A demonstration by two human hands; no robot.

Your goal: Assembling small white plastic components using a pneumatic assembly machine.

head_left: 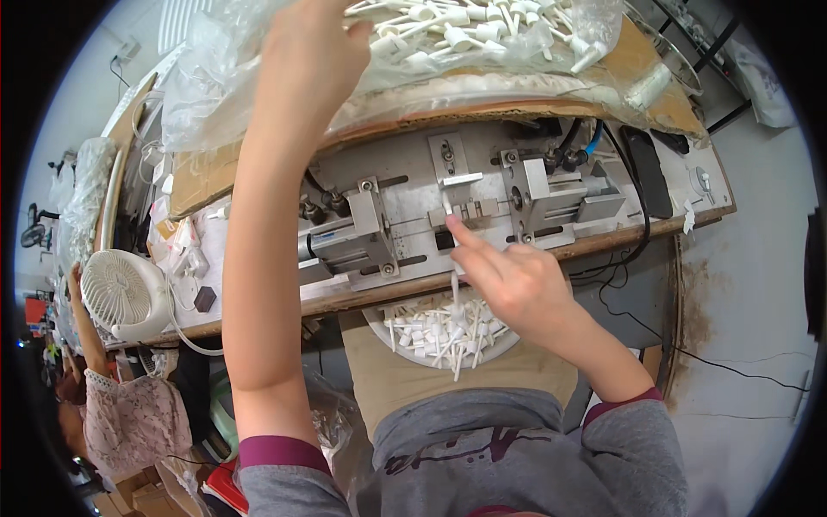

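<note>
My left hand [314,56] reaches to the far edge of the view, beside a heap of white plastic caps with thin stems [461,36]. Its fingertips are cut off, so what they hold does not show. With the index finger stretched out, my right hand [521,280] touches a small metal holder block [469,212] at the middle of a bench fixture. A white stem [446,202] stands in that block at the fingertip. Just below the fingers, another white stemmed piece [457,297] hangs or falls over a round bowl [379,326] of similar pieces on my lap.
Metal cylinder units flank the block, left [349,228] and right [560,194]. A cardboard sheet [202,185] supports the heap. A white fan [125,293] stands left, a black phone [646,172] right. Black cables [620,267] hang past the bench edge. Another person [133,414] sits far left.
</note>
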